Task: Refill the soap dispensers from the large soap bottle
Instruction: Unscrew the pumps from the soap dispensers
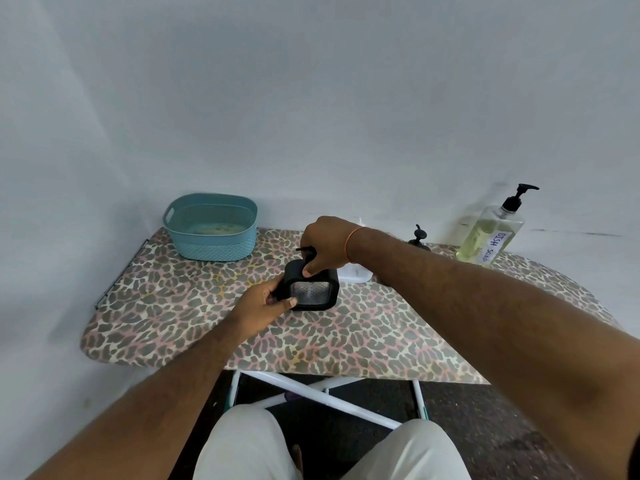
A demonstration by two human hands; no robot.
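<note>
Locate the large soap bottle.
Head view: the large soap bottle stands at the table's far right edge by the wall, right of both hands, untouched.

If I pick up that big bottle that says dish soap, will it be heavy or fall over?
The dish soap bottle looks roughly half full of yellowish liquid, so it is probably fairly heavy for its size. It is tall with a pump on top, so a sideways push could tip it. Its clear plastic looks smooth, maybe slippery if soapy.

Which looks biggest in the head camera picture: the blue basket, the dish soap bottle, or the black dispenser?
Largest to smallest, as they look:
1. Basket
2. Dish soap bottle
3. Black dispenser
The bottle and dispenser look close, and the dispenser sits nearer the camera, so their order is unsure.
</note>
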